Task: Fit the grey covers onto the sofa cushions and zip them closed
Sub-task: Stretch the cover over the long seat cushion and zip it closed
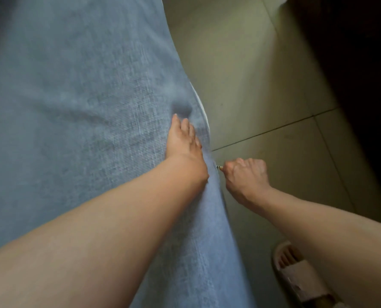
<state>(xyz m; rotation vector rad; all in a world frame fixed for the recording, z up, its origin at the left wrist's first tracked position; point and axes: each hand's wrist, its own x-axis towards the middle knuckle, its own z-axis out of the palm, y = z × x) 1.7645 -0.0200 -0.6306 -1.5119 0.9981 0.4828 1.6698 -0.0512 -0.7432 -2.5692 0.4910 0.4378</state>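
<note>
Both forearms are bare, with no sleeves in view. The left hand (181, 138) and the right hand (246, 176) wear no rings, watch or gloves. One foot sits in a pale open-toed slipper (296, 276) with a broad strap over the toes.

The floor (263, 90) is laid with pale, beige-green tiles, dark grout lines crossing between them. A foot in a light open-toed slipper (296, 276) stands on it near the lower right. The grey-covered cushion (78, 96) hides the floor's left part; whether it touches the tiles cannot be told.
</note>
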